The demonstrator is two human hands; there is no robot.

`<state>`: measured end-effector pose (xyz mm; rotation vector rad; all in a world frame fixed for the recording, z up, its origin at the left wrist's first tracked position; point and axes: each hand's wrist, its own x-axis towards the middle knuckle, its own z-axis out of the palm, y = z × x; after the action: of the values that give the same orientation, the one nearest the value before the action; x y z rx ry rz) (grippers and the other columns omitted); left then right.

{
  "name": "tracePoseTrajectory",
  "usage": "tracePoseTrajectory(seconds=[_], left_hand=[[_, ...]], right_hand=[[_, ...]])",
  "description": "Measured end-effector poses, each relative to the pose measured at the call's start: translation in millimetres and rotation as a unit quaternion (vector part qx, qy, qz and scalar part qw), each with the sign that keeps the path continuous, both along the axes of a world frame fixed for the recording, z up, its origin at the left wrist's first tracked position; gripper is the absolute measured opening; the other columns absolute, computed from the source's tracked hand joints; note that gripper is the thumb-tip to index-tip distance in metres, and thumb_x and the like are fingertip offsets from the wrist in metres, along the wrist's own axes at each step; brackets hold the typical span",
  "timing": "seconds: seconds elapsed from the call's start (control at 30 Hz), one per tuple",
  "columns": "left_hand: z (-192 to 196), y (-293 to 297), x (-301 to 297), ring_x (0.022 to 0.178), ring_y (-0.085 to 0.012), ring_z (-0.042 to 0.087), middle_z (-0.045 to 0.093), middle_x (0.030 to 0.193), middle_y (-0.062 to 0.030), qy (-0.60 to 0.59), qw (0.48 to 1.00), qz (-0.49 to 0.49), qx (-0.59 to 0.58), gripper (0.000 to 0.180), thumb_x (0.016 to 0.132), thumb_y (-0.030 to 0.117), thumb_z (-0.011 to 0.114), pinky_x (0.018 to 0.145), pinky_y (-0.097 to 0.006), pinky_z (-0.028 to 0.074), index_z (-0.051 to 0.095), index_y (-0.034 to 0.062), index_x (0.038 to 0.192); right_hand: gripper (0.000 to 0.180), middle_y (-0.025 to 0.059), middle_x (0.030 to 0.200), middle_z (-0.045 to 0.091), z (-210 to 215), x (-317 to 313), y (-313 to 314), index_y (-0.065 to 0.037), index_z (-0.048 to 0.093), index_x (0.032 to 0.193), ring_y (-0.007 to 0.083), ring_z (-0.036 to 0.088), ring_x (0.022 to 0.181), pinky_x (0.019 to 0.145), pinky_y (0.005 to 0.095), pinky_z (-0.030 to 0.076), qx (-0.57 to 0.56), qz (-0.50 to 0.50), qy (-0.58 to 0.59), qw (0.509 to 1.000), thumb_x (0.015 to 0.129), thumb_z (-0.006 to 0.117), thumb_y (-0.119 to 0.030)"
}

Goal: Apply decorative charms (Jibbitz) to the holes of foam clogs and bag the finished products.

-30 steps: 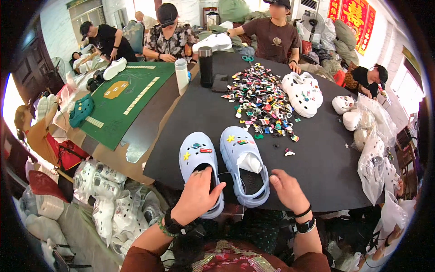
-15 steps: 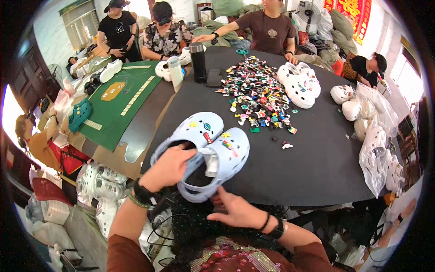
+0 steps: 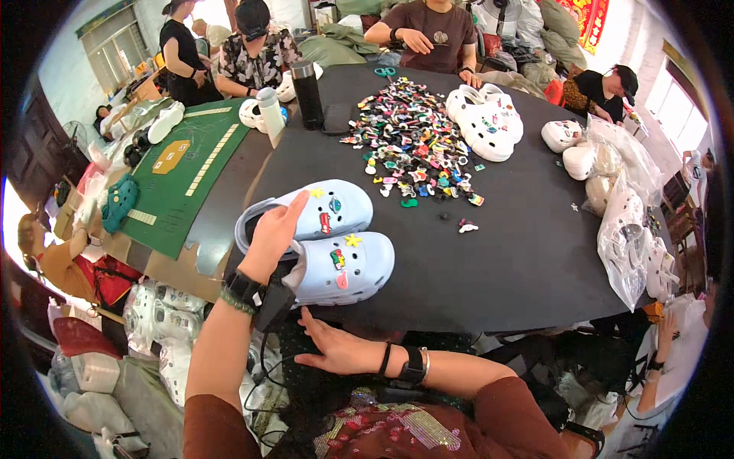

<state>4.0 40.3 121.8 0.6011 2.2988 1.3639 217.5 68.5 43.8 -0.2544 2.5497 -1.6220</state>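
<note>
Black table (image 3: 527, 252) bears charms (image 3: 417, 145); left hand (image 3: 271, 237) grips pale-blue clogs (image 3: 336, 245), right hand (image 3: 336, 348) open, empty.

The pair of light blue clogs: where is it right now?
In the head view, the pair of light blue clogs lies at the black table's near edge, under the left hand.

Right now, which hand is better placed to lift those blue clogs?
Probably the left hand: it already rests on the blue clogs. The right hand lies open below the table edge, touching neither clog.
</note>
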Motion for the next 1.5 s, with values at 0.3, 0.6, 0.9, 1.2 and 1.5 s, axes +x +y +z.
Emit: tracePoseTrajectory(seconds=[0.3,0.6,0.9,1.2,1.5], left_hand=[[4,17,9,0.069,-0.0125,0.052,0.060,0.075,-0.0069,0.017,0.998,-0.001,0.060,0.038,0.080,0.029,0.076,0.060,-0.032,0.042,0.061,-0.0057,0.075],[-3,6,-5,0.092,-0.0165,0.066,0.070,0.102,-0.0110,-0.220,0.951,-0.127,0.178,0.028,0.087,0.013,0.066,0.080,-0.031,0.050,0.067,-0.0044,0.108],[3,-2,3,0.073,-0.0127,0.057,0.065,0.080,-0.0042,-0.046,0.988,-0.080,0.127,0.025,0.085,0.021,0.068,0.067,-0.030,0.042,0.066,-0.0036,0.084],[-13,5,-6,0.093,-0.0158,0.065,0.069,0.106,-0.0106,-0.249,0.943,-0.099,0.199,0.032,0.090,0.013,0.061,0.085,-0.030,0.049,0.062,-0.0077,0.114],[-13,6,-3,0.100,-0.0165,0.063,0.068,0.112,-0.0101,-0.236,0.938,-0.122,0.224,0.031,0.091,0.012,0.059,0.088,-0.030,0.047,0.063,-0.0062,0.116]], right_hand=[[0.048,0.0253,0.104,0.064,35,28,74,0.007,0.054,0.120,0.0402,0.063,0.097,0.086,0.0443,0.051,0.109,0.108,0.057,0.987,0.091,0.062,-0.030],[0.030,0.0137,0.085,0.066,83,2,206,-0.003,0.060,0.102,0.0269,0.066,0.077,0.069,0.0358,0.052,0.174,-0.184,0.043,0.967,0.079,0.075,-0.015],[0.048,0.0153,0.097,0.064,16,-64,284,-0.008,0.060,0.099,0.0352,0.060,0.095,0.085,0.0441,0.047,0.334,-0.232,0.021,0.913,0.061,0.086,-0.020],[0.019,0.0146,0.080,0.067,45,-64,270,-0.002,0.064,0.084,0.0306,0.066,0.081,0.072,0.0399,0.051,0.369,-0.225,-0.003,0.902,0.072,0.076,-0.010],[0.016,0.0045,0.079,0.066,111,-89,215,0.000,0.066,0.100,0.0106,0.062,0.073,0.070,0.0262,0.051,0.128,-0.139,0.141,0.972,0.084,0.067,-0.005]])
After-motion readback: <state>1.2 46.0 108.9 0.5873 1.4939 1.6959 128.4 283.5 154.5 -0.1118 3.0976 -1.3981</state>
